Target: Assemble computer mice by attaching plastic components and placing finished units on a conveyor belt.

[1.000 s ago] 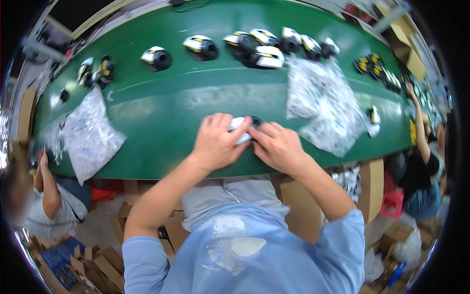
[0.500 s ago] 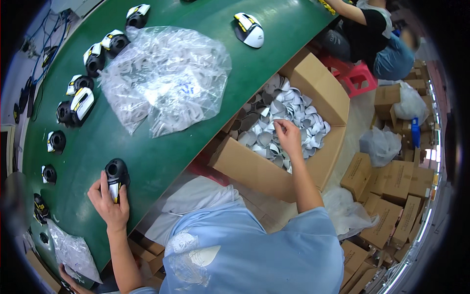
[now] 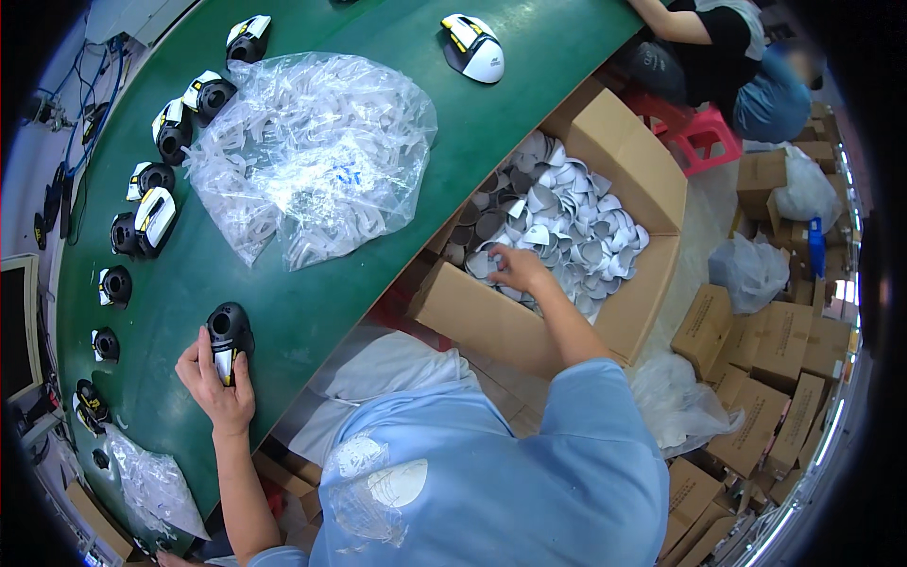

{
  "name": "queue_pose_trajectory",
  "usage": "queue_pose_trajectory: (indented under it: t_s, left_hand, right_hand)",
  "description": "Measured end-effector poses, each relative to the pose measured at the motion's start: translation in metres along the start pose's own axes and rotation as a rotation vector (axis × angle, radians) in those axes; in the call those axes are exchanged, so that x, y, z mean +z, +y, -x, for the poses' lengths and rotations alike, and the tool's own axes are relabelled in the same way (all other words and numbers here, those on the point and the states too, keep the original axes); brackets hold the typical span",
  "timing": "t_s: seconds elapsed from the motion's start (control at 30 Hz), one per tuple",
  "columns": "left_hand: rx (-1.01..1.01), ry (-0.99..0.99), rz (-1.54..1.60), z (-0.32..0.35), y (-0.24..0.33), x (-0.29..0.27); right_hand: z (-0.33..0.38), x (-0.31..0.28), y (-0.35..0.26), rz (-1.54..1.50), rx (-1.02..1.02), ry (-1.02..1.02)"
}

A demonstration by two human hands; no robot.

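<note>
My left hand (image 3: pixel 215 380) rests on the green belt (image 3: pixel 312 312) and grips a black mouse body (image 3: pixel 229 333) with a yellow and white stripe. My right hand (image 3: pixel 518 267) reaches down into an open cardboard box (image 3: pixel 491 317) full of white and grey mouse shells (image 3: pixel 567 222), fingers curled on one shell among them. A clear plastic bag (image 3: pixel 312 151) of white parts lies on the belt between both hands.
Several black and white mouse bodies (image 3: pixel 151 217) line the belt's far edge, and one finished white mouse (image 3: pixel 477 47) lies at the top. Another person (image 3: pixel 727 47) sits at the upper right. Stacked small cartons (image 3: pixel 756 378) and plastic bags (image 3: pixel 756 274) crowd the floor.
A second ago both hands worked a mouse together on the belt. My right hand has since gone into the box and now sits deeper among the shells; my left hand stays on the mouse body.
</note>
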State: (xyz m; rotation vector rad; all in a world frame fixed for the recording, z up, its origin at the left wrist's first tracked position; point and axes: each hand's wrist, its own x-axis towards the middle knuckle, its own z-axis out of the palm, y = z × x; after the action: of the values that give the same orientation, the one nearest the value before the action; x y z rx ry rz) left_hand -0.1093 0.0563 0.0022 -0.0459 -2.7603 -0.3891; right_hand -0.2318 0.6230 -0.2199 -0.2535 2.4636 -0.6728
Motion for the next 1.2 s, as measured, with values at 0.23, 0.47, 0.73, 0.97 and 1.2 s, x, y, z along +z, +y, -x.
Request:
queue_pose_trajectory:
  t_s: [0.23, 0.47, 0.73, 0.97, 1.2]
  left_hand:
    - [-0.037, 0.004, 0.018, 0.0, -0.001, 0.005]
    - [-0.075, 0.116, 0.034, 0.01, -0.001, 0.004]
    - [-0.052, 0.146, 0.114, 0.01, 0.015, -0.001]
    - [-0.017, -0.078, 0.706, -0.007, 0.097, -0.028]
    - [-0.616, -0.4, 1.535, 0.013, 0.1, -0.026]
  right_hand:
    - [0.04, -0.034, -0.015, -0.182, 0.168, 0.311]
    - [0.07, -0.128, -0.095, -0.126, 0.022, 0.649]
    - [0.053, -0.165, -0.088, 0.332, 0.081, 0.58]
    - [0.079, -0.103, -0.306, -0.543, -0.42, 0.211]
    - [0.05, -0.066, -0.379, -0.604, -0.924, -0.132]
